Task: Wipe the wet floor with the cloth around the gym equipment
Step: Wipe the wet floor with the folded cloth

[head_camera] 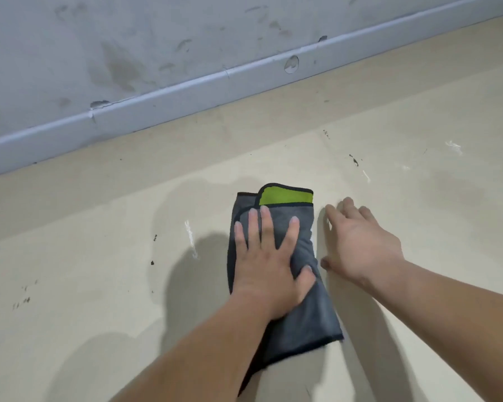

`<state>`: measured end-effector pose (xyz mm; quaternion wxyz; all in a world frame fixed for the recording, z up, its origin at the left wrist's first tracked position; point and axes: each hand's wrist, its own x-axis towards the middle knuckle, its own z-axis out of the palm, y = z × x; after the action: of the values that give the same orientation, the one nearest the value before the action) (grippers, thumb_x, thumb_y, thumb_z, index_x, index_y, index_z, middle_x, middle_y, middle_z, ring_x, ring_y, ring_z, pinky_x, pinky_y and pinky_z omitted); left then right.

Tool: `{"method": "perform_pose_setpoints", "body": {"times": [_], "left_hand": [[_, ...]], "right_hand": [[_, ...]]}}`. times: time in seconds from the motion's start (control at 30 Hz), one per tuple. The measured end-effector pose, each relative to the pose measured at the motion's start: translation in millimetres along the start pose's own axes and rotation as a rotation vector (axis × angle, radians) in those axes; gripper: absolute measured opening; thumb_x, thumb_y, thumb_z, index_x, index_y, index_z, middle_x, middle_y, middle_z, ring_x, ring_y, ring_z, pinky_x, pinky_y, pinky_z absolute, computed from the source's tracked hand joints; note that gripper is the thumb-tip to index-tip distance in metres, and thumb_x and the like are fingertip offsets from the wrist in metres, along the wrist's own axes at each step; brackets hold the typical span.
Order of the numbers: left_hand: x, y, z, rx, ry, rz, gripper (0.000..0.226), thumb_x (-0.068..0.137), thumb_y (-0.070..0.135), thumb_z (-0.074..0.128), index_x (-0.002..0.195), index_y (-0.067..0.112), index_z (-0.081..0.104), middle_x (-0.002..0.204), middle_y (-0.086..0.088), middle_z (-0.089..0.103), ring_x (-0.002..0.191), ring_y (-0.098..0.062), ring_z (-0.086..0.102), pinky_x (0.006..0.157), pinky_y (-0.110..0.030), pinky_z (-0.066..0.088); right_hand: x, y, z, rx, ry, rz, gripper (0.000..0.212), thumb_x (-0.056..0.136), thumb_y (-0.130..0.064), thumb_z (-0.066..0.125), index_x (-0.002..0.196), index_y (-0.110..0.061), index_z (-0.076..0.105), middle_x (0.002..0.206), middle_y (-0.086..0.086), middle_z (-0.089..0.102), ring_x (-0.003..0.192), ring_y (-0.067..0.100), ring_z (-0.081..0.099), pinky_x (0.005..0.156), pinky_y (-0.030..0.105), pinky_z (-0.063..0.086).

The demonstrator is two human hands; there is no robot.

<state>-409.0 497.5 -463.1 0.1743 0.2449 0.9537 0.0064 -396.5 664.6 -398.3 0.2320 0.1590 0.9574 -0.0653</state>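
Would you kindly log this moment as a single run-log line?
left hand: flat, pressing cloth | right hand: open, beside cloth | cloth: folded grey, green patch | floor: damp patches visible

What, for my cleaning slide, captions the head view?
Left hand presses grey cloth on floor; right hand open beside it.

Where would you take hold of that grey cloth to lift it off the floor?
Probably the far end, by the green flap. The cloth lies folded flat and the left hand presses on its middle, but that end is uncovered and has layered edges to pinch. The right hand, open just beside it, could come in from the right.
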Motion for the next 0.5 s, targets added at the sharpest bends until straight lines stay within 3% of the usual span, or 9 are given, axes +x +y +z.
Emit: {"method": "perform_pose_setpoints", "body": {"times": [0.07, 0.13, 0.2, 0.3, 0.4, 0.5], "left_hand": [[25.9, -41.6, -10.1, 0.010, 0.067, -0.062, 0.091, 0.086, 0.073, 0.021, 0.163, 0.039, -0.012, 0.169, -0.023, -0.023, 0.156, -0.042, -0.024, 0.123, -0.062, -0.011], [54.1, -81.8, -23.1, -0.019, 0.120, -0.183, 0.089, 0.083, 0.074, 0.016, 0.163, 0.043, -0.010, 0.172, -0.018, -0.018, 0.158, -0.037, -0.018, 0.126, -0.058, -0.009], [79.7, -108.9, -33.7, -0.026, 0.107, -0.248, 0.085, 0.086, 0.072, 0.015, 0.162, 0.045, -0.011, 0.173, -0.014, -0.018, 0.159, -0.034, -0.019, 0.127, -0.056, -0.010], [114.7, -123.5, -45.9, -0.007, 0.122, -0.266, 0.080, 0.092, 0.070, 0.016, 0.163, 0.043, -0.010, 0.173, -0.015, -0.015, 0.159, -0.036, -0.018, 0.127, -0.057, -0.009], [155.9, -116.6, -56.4, -0.024, 0.151, -0.302, 0.076, 0.096, 0.065, 0.014, 0.165, 0.039, -0.005, 0.173, -0.020, -0.010, 0.158, -0.043, -0.013, 0.126, -0.061, -0.006], [199.6, -90.2, -71.9, -0.065, 0.127, -0.387, 0.075, 0.098, 0.059, 0.014, 0.166, 0.032, -0.004, 0.171, -0.026, -0.009, 0.156, -0.051, -0.012, 0.123, -0.068, -0.006]], "right_hand": [[9.1, -0.9, -4.7, -0.014, -0.090, 0.027, 0.062, 0.077, -0.041, 0.081, 0.125, -0.031, 0.044, 0.130, -0.004, 0.040, 0.120, 0.022, 0.042, 0.067, 0.035, 0.045], [14.4, -0.3, -10.2, -0.035, -0.153, 0.050, 0.054, 0.078, -0.041, 0.081, 0.119, -0.029, 0.049, 0.110, -0.004, 0.040, 0.098, 0.020, 0.041, 0.066, 0.035, 0.047], [18.7, -1.0, -13.6, -0.066, -0.170, 0.067, 0.058, 0.077, -0.040, 0.082, 0.124, -0.029, 0.048, 0.117, 0.002, 0.045, 0.092, 0.022, 0.039, 0.065, 0.033, 0.048], [19.8, -2.8, -13.9, -0.077, -0.172, 0.064, 0.055, 0.073, -0.036, 0.083, 0.116, -0.026, 0.050, 0.118, 0.003, 0.049, 0.088, 0.023, 0.040, 0.052, 0.030, 0.036], [22.4, 2.4, -8.4, -0.082, -0.199, 0.032, 0.052, 0.072, -0.033, 0.082, 0.110, -0.025, 0.047, 0.137, 0.003, 0.046, 0.098, 0.024, 0.043, 0.048, 0.031, 0.027], [26.3, 11.0, -3.4, -0.047, -0.191, -0.030, 0.074, 0.079, -0.039, 0.076, 0.142, -0.034, 0.036, 0.162, -0.004, 0.023, 0.137, 0.021, 0.035, 0.064, 0.031, 0.038]]}}
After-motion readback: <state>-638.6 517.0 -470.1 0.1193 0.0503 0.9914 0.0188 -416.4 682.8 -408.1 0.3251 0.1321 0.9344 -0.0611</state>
